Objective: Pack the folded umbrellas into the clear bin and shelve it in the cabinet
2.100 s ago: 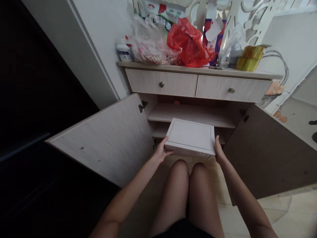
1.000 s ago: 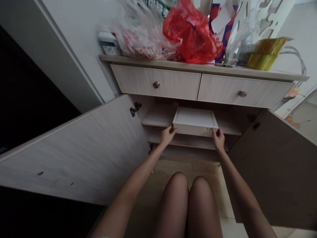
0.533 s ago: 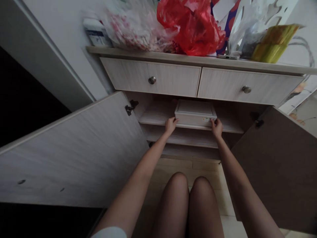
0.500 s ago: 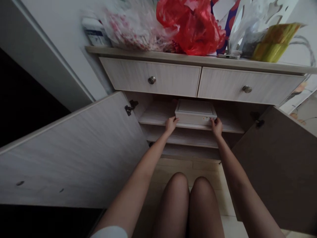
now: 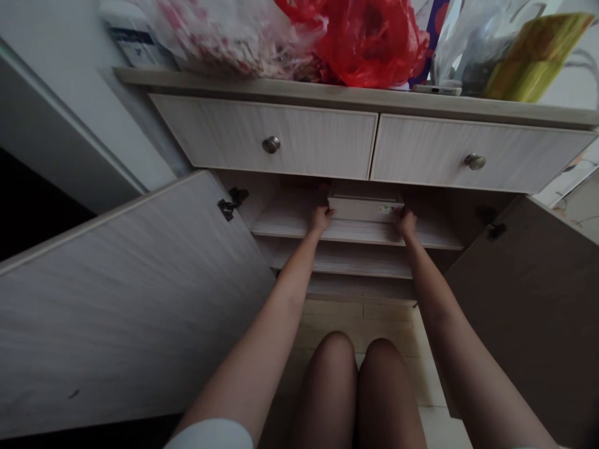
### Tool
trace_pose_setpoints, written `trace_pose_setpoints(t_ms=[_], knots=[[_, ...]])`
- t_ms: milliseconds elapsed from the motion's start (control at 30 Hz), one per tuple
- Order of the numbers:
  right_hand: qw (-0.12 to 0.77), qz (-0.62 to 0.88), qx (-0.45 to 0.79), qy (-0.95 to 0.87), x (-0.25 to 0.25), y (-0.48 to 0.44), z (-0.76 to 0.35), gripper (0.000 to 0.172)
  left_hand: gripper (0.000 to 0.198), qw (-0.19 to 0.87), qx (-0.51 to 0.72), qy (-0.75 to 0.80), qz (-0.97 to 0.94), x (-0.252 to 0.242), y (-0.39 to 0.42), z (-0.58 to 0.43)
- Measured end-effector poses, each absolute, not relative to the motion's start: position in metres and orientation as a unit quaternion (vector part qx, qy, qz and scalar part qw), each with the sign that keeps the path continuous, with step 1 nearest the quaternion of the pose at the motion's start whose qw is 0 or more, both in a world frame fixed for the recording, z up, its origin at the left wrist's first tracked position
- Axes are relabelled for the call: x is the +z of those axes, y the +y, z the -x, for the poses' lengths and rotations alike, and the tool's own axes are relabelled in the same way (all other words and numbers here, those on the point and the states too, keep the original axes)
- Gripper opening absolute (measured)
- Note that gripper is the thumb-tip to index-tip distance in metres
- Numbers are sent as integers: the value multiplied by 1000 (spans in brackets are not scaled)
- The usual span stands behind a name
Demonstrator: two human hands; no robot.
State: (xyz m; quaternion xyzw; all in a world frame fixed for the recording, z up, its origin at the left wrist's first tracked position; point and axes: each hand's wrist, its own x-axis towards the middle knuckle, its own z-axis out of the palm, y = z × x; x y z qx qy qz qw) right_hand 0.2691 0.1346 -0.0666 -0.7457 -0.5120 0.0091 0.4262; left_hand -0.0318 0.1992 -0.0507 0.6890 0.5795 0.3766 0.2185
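A flat white box [image 5: 364,208] lies on the upper shelf [image 5: 290,226] of an open cabinet, pushed deep under the drawers so only its front face shows. My left hand [image 5: 321,219] grips its front left corner. My right hand [image 5: 405,221] grips its front right corner. Both arms reach forward over my knees [image 5: 355,355].
Both cabinet doors stand wide open, the left door [image 5: 121,293] and the right door [image 5: 528,299]. Two shut drawers with round knobs [image 5: 271,144] sit above the shelf. A red plastic bag [image 5: 369,37] and other bags crowd the cabinet top. Lower shelves [image 5: 346,259] sit below.
My hands have carried the box from above my knees up and forward onto the upper shelf, then slid it deeper under the drawers. My head has moved closer to the cabinet.
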Motion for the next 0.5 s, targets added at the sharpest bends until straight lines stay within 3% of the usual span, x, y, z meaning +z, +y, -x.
trace_pose_setpoints(t_ms=[267,500], knots=[[370,776,22,-510,-58,145,-270,45,43,229,363,585,-688,-47,215,30],[348,789,25,-505,-53,150,-268,40,42,231,360,583,-691,-49,224,28]])
